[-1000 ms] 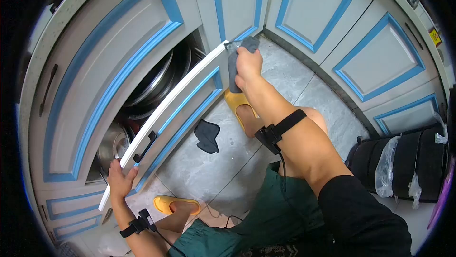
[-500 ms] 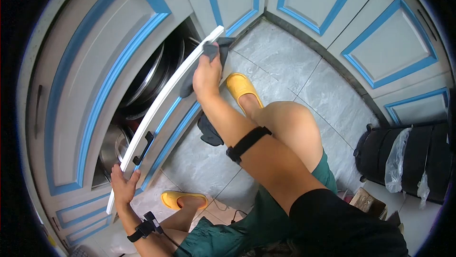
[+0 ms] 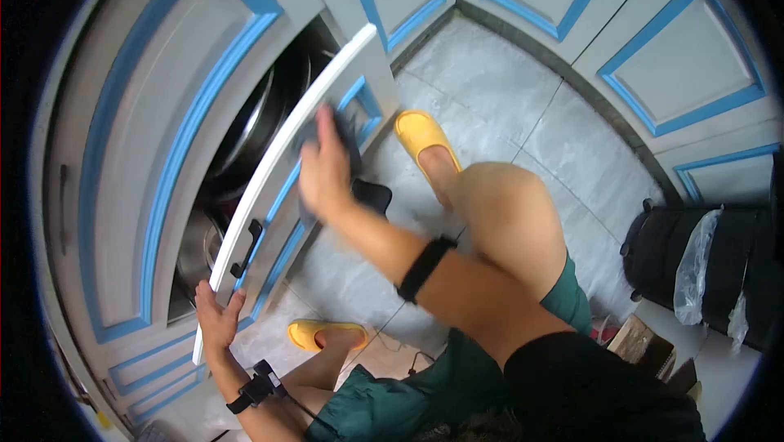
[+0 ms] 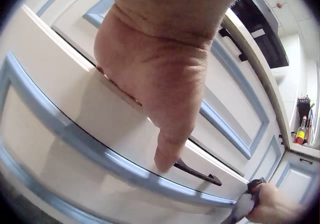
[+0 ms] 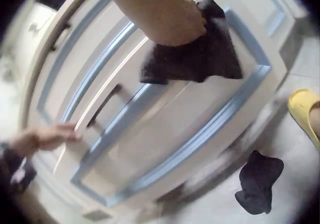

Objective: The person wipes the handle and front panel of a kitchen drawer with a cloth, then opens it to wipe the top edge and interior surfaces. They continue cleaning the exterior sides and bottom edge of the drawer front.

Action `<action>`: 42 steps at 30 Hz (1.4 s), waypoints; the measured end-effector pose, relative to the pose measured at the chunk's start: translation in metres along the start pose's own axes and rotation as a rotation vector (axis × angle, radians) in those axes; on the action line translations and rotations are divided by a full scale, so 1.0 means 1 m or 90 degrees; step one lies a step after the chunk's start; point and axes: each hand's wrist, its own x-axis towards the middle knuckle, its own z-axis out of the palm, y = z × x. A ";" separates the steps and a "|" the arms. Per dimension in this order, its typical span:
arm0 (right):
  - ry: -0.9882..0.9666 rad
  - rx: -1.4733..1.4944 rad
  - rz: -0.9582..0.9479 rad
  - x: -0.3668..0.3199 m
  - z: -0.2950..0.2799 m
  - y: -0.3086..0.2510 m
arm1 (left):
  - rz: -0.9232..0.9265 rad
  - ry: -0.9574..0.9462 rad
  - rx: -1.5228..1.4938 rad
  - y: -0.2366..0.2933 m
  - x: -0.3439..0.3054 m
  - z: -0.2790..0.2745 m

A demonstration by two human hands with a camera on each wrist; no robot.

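A drawer front [image 5: 160, 129], white with blue trim and a black handle [image 3: 247, 247], stands pulled out from the cabinet. Near its lower-left end in the head view, my left hand [image 3: 216, 319] grips the top edge, the thumb over the front face and the other fingers behind it. My right hand [image 3: 325, 176], blurred by motion, holds a dark grey cloth [image 5: 200, 61] against the outer face, beyond the handle from my left hand. Metal pots [image 3: 257, 127] sit inside the drawer, partly hidden by its front.
A second dark cloth [image 5: 260, 181] lies on the grey tile floor below the drawer. Yellow slippers [image 3: 420, 133] are on my feet. To the right stand a black case [image 3: 653, 254] with clear plastic on it and an open cardboard box [image 3: 641, 342]. More cabinet doors [image 3: 686, 58] line the corner.
My right hand has slid the cloth along the drawer front from its far end toward the handle. The left hand keeps its hold on the edge. The head view has shifted slightly.
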 end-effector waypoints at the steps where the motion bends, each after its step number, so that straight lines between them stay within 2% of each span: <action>1: 0.043 0.059 0.000 0.020 -0.004 -0.001 | -0.004 -0.030 -0.019 0.002 0.001 -0.004; 2: 0.073 0.115 0.086 0.043 -0.021 -0.018 | -0.009 -0.052 -0.044 0.002 0.003 -0.005; 4: 0.033 0.072 0.086 0.037 -0.021 -0.015 | -0.011 -0.046 -0.015 0.000 0.002 -0.004; 5: 0.015 0.027 0.079 0.009 -0.014 -0.014 | -0.011 -0.039 -0.002 0.002 0.004 -0.003; 6: -0.074 -0.026 0.100 -0.020 -0.010 -0.015 | -0.009 -0.038 -0.008 0.002 0.005 -0.004; 7: -0.090 -0.119 -0.002 -0.035 -0.003 -0.015 | -0.006 -0.038 -0.010 0.002 0.004 -0.004; 10: 0.023 -0.008 0.010 0.019 -0.012 -0.008 | 0.002 -0.025 -0.014 0.001 0.000 -0.003; 11: 0.056 0.042 0.077 0.039 -0.024 -0.020 | 0.005 -0.009 -0.019 0.002 0.001 -0.002; 14: 0.021 -0.017 0.006 -0.002 -0.002 0.002 | 0.006 -0.010 -0.003 0.000 0.001 -0.001; 15: -0.070 -0.117 0.008 -0.025 -0.002 -0.004 | 0.009 -0.013 0.000 0.001 0.003 -0.001; 17: -0.021 -0.095 -0.002 -0.015 0.005 0.001 | 0.020 -0.020 -0.024 -0.002 0.007 -0.002; 20: 0.073 0.070 0.087 0.044 -0.022 -0.029 | 0.012 -0.048 -0.022 -0.007 0.003 0.000; 21: 0.077 0.088 0.033 0.043 -0.015 -0.018 | 0.008 -0.051 -0.016 -0.007 0.006 -0.002; 23: -0.003 0.002 -0.035 -0.004 0.000 0.003 | -0.013 -0.034 -0.011 -0.006 0.006 0.000; 24: -0.084 -0.071 -0.034 -0.030 0.008 0.008 | -0.020 -0.029 0.002 -0.002 0.005 0.000; 25: -0.125 -0.105 -0.065 -0.049 0.012 -0.001 | -0.026 -0.029 0.018 0.000 0.004 -0.001; 27: -0.098 -0.125 -0.057 -0.030 0.011 -0.006 | 0.002 -0.021 0.019 -0.004 0.007 0.001; 30: 0.017 -0.128 -0.148 0.024 -0.006 -0.012 | -0.003 -0.033 0.032 -0.010 0.007 0.003; 31: 0.019 -0.129 -0.143 0.026 -0.005 -0.011 | -0.013 -0.042 0.039 -0.010 0.006 0.003; 34: -0.097 -0.251 -0.202 -0.015 -0.006 -0.007 | -0.004 -0.005 0.043 -0.003 0.003 0.001; 39: -0.019 -0.348 -0.287 0.041 -0.025 -0.022 | -0.032 -0.059 0.029 -0.002 0.005 -0.001; 41: 0.044 -0.396 -0.331 0.029 -0.022 -0.026 | -0.034 -0.059 0.031 -0.007 0.005 -0.001; 42: -0.003 -0.431 -0.391 0.018 -0.019 -0.027 | -0.024 -0.038 0.036 -0.011 0.003 0.004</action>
